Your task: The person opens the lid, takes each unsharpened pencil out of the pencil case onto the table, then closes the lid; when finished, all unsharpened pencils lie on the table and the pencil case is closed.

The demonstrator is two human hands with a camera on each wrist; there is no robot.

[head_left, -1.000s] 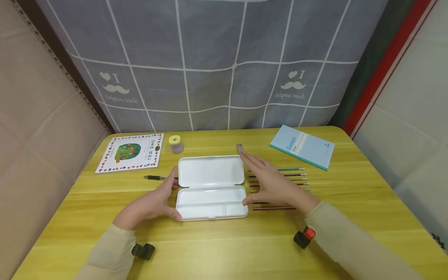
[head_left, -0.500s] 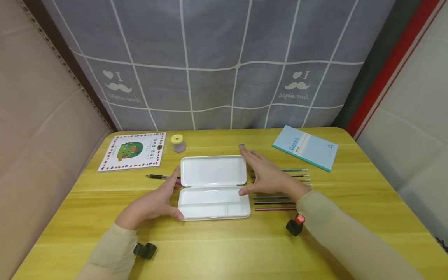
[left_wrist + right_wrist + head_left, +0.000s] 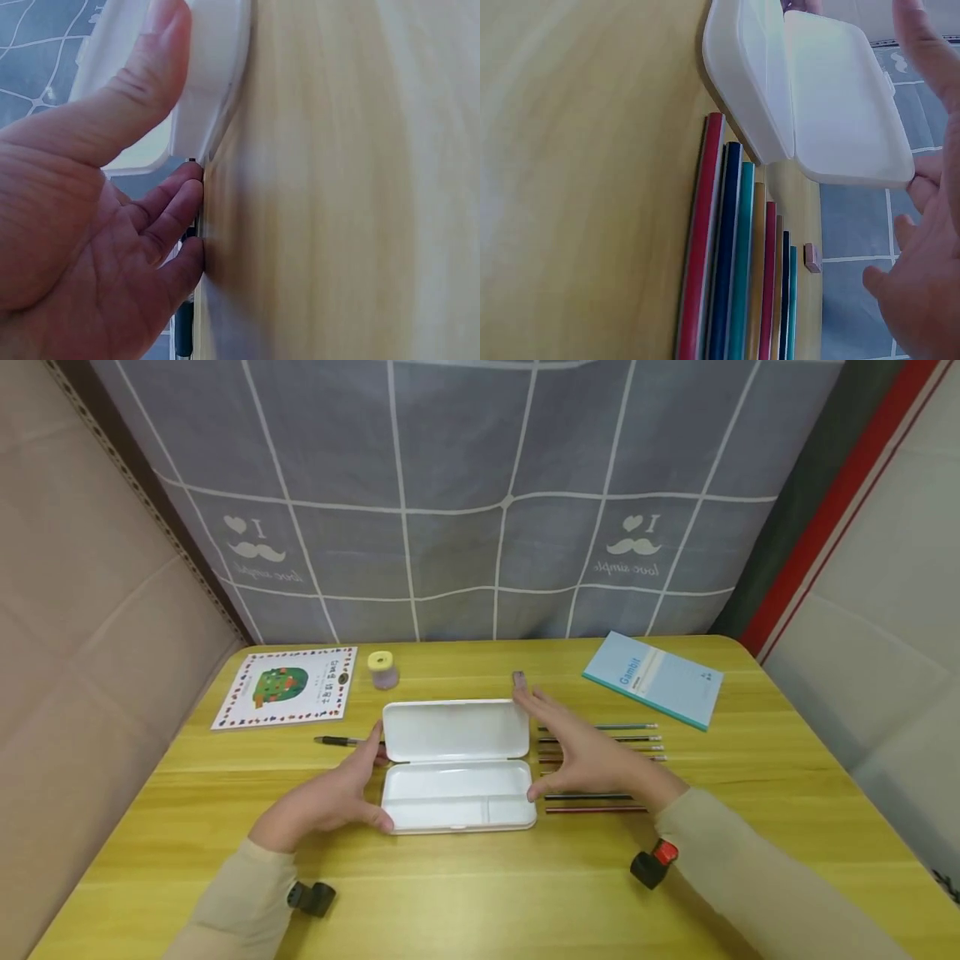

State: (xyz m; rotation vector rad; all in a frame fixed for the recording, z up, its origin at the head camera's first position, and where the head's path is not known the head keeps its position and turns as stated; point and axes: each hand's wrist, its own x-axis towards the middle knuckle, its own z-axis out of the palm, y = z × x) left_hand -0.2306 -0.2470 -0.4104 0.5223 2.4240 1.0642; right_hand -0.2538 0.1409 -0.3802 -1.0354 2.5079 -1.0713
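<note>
A white pencil case (image 3: 453,764) lies open in the middle of the yellow table (image 3: 480,885), lid back and flat, tray bare inside. My left hand (image 3: 358,781) brackets its left end: the thumb lies on the front corner of the case (image 3: 217,60) and the fingers rest on the table beside it. At the right end my right hand (image 3: 562,747) is spread with straight fingers, next to the lid and tray edges and above several coloured pencils (image 3: 600,739). In the right wrist view, the pencils (image 3: 735,247) lie side by side next to the case (image 3: 832,97).
A small eraser (image 3: 517,677) sits behind the lid. A black pen (image 3: 337,741) lies left of the case, partly under my left hand. At the back are a picture book (image 3: 288,687), a yellow-topped sharpener (image 3: 382,669) and a blue notebook (image 3: 652,677). A grey checked curtain hangs behind.
My right hand slid forward along the case's right end, then drew back a little. The case stays open and my left hand has not moved.
</note>
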